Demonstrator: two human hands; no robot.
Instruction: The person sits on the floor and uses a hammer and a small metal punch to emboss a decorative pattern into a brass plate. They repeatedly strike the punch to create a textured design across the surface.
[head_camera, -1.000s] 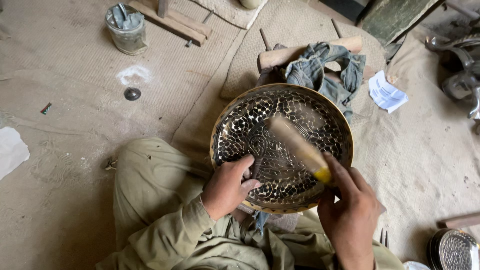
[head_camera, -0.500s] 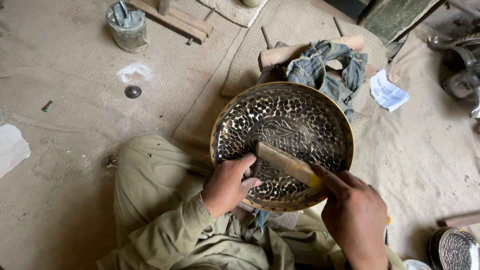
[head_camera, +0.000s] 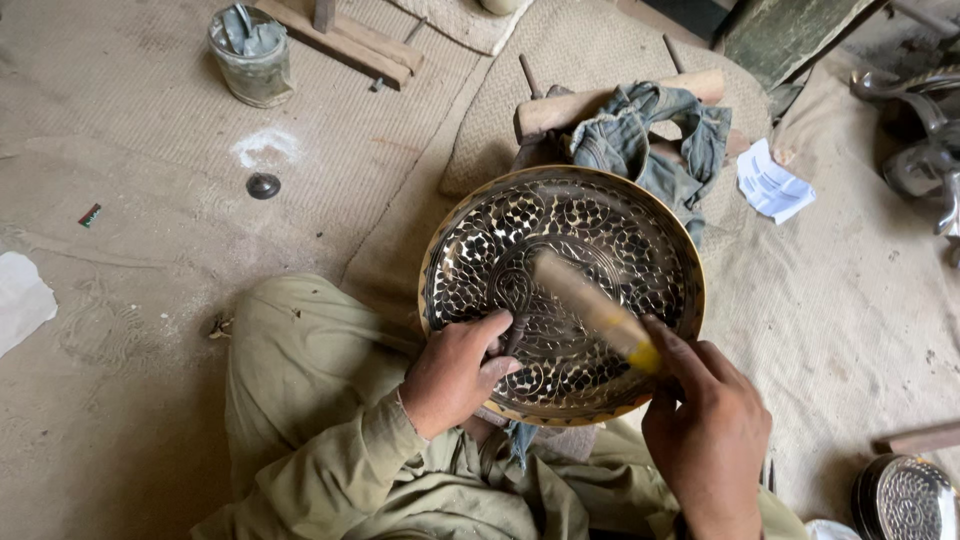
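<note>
Since half a second ago the wooden mallet (head_camera: 590, 308) has swung up off the engraved brass bowl (head_camera: 561, 292), its blurred head now slanting toward the bowl's centre instead of lying low near the front rim. His right hand (head_camera: 705, 430) is clamped on the mallet's yellow-banded handle at the bowl's near right edge. His left hand (head_camera: 455, 372) sits on the bowl's near left rim, fingers closed round a thin dark chisel (head_camera: 513, 333) set upright on the pattern. Beyond the bowl a blue-grey cloth (head_camera: 650, 140) drapes over a wooden roller (head_camera: 560, 108). Far left of the bowl stands a tin (head_camera: 250, 55).
</note>
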